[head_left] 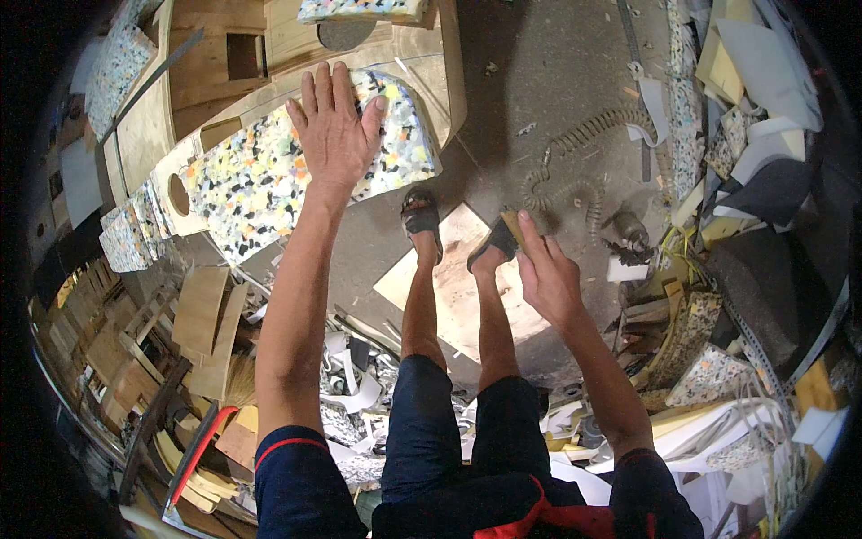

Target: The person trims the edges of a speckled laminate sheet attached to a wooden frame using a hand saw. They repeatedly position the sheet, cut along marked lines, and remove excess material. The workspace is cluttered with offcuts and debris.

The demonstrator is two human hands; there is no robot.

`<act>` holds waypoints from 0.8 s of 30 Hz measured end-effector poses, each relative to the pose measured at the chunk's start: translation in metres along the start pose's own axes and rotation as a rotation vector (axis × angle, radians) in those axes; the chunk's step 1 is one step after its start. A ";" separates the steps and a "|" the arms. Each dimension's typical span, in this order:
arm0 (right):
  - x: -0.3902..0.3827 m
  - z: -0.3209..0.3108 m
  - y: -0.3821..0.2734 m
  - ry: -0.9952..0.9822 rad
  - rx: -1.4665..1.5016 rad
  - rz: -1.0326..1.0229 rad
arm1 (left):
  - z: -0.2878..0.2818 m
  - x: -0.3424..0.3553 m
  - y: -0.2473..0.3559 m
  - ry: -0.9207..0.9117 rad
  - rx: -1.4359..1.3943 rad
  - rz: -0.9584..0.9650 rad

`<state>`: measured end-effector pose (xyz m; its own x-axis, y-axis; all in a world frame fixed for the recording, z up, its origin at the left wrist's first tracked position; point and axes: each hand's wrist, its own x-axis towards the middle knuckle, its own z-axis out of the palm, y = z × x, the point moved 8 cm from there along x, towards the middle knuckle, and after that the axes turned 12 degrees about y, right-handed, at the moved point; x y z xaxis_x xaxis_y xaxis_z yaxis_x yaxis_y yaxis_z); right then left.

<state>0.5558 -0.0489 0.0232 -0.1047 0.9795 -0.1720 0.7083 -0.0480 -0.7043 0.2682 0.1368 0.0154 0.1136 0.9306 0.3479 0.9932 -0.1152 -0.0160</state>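
Note:
My left hand [332,135] lies open, palm down and fingers apart, on a multicoloured speckled foam sheet [233,189] on a curved plywood frame [211,67]. My right hand [548,274] is lower right, clear of the frame, closed on a small flat yellowish-brown object [509,230] held between thumb and fingers; what exactly it is, I cannot make out. A plywood board [413,287] lies on the floor by my sandalled feet.
A coiled air hose [602,126] lies on the floor [557,72]. Foam offcuts [759,90] are piled along the right. Wood scraps [197,323] fill the lower left, and white scraps [350,395] lie behind my legs. Another speckled foam piece [359,7] sits atop the frame.

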 end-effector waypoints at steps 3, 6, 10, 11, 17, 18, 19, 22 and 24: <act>0.020 0.001 -0.010 -0.049 -0.040 -0.005 | 0.008 -0.003 0.002 -0.016 -0.039 -0.028; 0.041 0.005 -0.016 -0.081 -0.076 -0.014 | 0.008 -0.002 0.000 -0.006 -0.038 -0.015; 0.049 0.014 -0.016 -0.050 -0.043 -0.084 | 0.003 -0.003 -0.003 -0.011 -0.046 -0.030; 0.044 0.018 -0.009 -0.078 -0.060 -0.043 | 0.002 -0.003 -0.003 -0.007 -0.044 -0.030; -0.019 0.010 0.014 -0.021 0.046 0.001 | -0.011 -0.001 0.002 0.112 -0.060 -0.016; -0.030 0.010 0.019 -0.041 0.081 0.059 | -0.014 -0.002 0.007 0.138 -0.056 -0.004; -0.036 0.011 0.026 -0.057 0.095 0.125 | -0.014 -0.004 0.011 0.113 -0.141 -0.038; -0.040 0.009 0.023 -0.006 -0.007 0.047 | -0.013 -0.015 0.029 0.092 -0.292 -0.141; -0.034 0.009 0.017 0.053 -0.047 -0.022 | -0.012 -0.021 0.039 0.129 -0.269 -0.196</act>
<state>0.5652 -0.0850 0.0110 -0.0845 0.9892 -0.1198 0.7382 -0.0186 -0.6743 0.3046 0.1084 0.0186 -0.0993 0.8943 0.4362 0.9518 -0.0424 0.3036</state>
